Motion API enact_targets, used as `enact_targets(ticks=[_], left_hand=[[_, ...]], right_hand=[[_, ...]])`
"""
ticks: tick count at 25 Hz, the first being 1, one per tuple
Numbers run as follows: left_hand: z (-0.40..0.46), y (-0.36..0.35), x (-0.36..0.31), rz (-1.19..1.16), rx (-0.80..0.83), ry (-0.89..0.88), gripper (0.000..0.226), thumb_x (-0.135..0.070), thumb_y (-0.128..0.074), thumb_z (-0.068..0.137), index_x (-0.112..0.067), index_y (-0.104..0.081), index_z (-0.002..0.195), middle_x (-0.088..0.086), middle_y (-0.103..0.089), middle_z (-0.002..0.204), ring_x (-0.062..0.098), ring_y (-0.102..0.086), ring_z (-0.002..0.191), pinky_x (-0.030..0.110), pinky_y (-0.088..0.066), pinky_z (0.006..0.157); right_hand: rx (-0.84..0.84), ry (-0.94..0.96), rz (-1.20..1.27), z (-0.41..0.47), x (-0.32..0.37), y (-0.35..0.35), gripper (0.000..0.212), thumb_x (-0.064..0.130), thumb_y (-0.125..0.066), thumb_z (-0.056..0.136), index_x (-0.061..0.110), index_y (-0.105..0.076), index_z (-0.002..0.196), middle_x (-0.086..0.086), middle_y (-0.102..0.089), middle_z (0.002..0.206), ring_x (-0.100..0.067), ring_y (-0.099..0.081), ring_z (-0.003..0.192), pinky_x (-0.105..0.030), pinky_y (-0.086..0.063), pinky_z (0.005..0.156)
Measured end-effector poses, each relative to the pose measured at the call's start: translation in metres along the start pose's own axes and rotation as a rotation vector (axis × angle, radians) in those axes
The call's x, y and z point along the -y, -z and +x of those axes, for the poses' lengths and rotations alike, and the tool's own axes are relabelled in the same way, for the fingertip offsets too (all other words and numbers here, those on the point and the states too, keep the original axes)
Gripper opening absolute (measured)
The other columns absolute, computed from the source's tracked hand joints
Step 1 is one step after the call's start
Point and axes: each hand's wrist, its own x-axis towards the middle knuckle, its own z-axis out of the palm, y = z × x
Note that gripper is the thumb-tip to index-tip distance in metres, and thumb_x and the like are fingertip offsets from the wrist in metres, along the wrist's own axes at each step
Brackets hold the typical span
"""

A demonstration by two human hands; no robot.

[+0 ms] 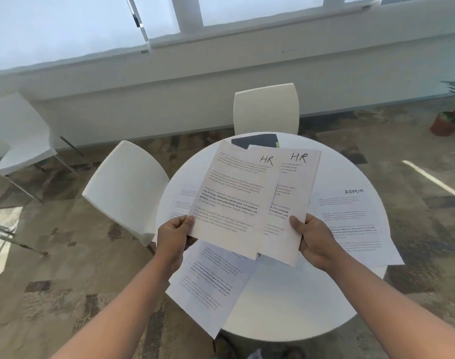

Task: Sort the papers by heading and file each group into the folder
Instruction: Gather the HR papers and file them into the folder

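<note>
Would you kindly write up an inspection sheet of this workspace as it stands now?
Surface: round white table, partly covered with papers.
Job's things: two printed sheets headed HR, left sheet overlapping right sheet, both held above the table; sheet headed ADMIN lying at right; more printed sheets at the near left edge, overhanging; dark folder at the far edge.
Clutter: nothing seen.
Grippers: left hand holds the left sheet; right hand holds the right sheet.
Cables: nothing seen.
Surroundings: white chairs, window wall, potted plant.
</note>
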Motion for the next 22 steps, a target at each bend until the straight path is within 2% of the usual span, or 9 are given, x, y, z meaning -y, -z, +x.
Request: enact_targets(ticks=[3, 5, 8, 11, 13, 16, 19, 22], left_hand=[[0.006, 0.007, 0.003, 0.032, 0.079, 0.026, 0.015, -0.014, -0.064, 0.1, -0.003, -0.074, 0.105, 0.016, -0.077, 0.108, 0.031, -0.073, 0.101, 0.041, -0.06, 0.089], [0.01, 0.014, -0.003, 0.075, 0.179, 0.036, 0.017, -0.011, -0.065, 0.099, -0.006, -0.072, 0.114, 0.011, -0.078, 0.11, 0.03, -0.073, 0.106, 0.039, -0.059, 0.088], [0.026, 0.028, -0.018, 0.177, 0.357, 0.106, 0.04, -0.012, -0.077, 0.089, -0.016, -0.064, 0.127, 0.003, -0.078, 0.114, 0.023, -0.074, 0.105, 0.043, -0.057, 0.094], [0.055, 0.04, -0.033, 0.185, 0.426, 0.178, 0.061, -0.032, -0.082, 0.081, -0.016, -0.059, 0.135, 0.008, -0.076, 0.119, 0.03, -0.071, 0.113, 0.054, -0.053, 0.103], [0.067, 0.038, -0.041, 0.105, 0.491, 0.213, 0.051, -0.03, -0.072, 0.091, -0.01, -0.058, 0.136, 0.015, -0.073, 0.124, 0.037, -0.067, 0.118, 0.059, -0.052, 0.102], [0.067, 0.022, -0.042, 0.063, 0.602, 0.216, 0.032, -0.009, -0.054, 0.104, -0.009, -0.056, 0.136, 0.018, -0.07, 0.13, 0.041, -0.066, 0.119, 0.062, -0.052, 0.1], [0.06, 0.005, -0.031, 0.062, 0.614, 0.218, 0.034, -0.001, -0.051, 0.104, -0.006, -0.056, 0.137, 0.018, -0.07, 0.128, 0.041, -0.067, 0.118, 0.059, -0.053, 0.1], [0.054, -0.009, -0.022, 0.048, 0.597, 0.201, 0.033, -0.003, -0.056, 0.102, -0.005, -0.057, 0.135, 0.019, -0.071, 0.127, 0.041, -0.067, 0.117, 0.059, -0.053, 0.101]], right_hand=[[0.018, 0.013, 0.048, -0.003, -0.005, -0.013, 0.027, 0.01, -0.049, 0.106, 0.008, -0.064, 0.128, -0.009, -0.074, 0.124, -0.026, -0.073, 0.108, -0.037, -0.063, 0.077], [0.02, 0.017, 0.061, -0.006, -0.008, -0.024, 0.028, 0.01, -0.048, 0.106, 0.007, -0.063, 0.129, -0.01, -0.074, 0.125, -0.027, -0.073, 0.11, -0.038, -0.063, 0.081], [0.032, 0.016, 0.035, -0.009, -0.011, -0.041, 0.029, 0.012, -0.048, 0.106, 0.008, -0.062, 0.131, -0.01, -0.072, 0.128, -0.028, -0.072, 0.113, -0.041, -0.062, 0.088], [0.047, 0.003, 0.013, -0.016, -0.015, -0.056, 0.03, 0.013, -0.049, 0.106, 0.007, -0.062, 0.133, -0.012, -0.071, 0.129, -0.028, -0.071, 0.113, -0.04, -0.062, 0.089], [0.061, -0.01, 0.004, -0.02, -0.019, -0.062, 0.031, 0.013, -0.05, 0.105, 0.006, -0.062, 0.132, -0.013, -0.071, 0.13, -0.028, -0.071, 0.113, -0.04, -0.062, 0.088], [0.079, -0.025, -0.011, -0.029, -0.023, -0.067, 0.031, 0.015, -0.05, 0.105, 0.005, -0.062, 0.131, -0.015, -0.071, 0.129, -0.029, -0.071, 0.112, -0.041, -0.061, 0.089], [0.036, -0.037, -0.005, -0.035, -0.024, -0.063, 0.029, 0.015, -0.05, 0.106, 0.004, -0.063, 0.128, -0.017, -0.071, 0.127, -0.03, -0.072, 0.11, -0.043, -0.061, 0.091], [-0.002, -0.013, -0.021, -0.035, -0.022, -0.054, 0.025, 0.015, -0.051, 0.105, 0.006, -0.066, 0.124, -0.017, -0.073, 0.123, -0.03, -0.073, 0.105, -0.044, -0.061, 0.089]])
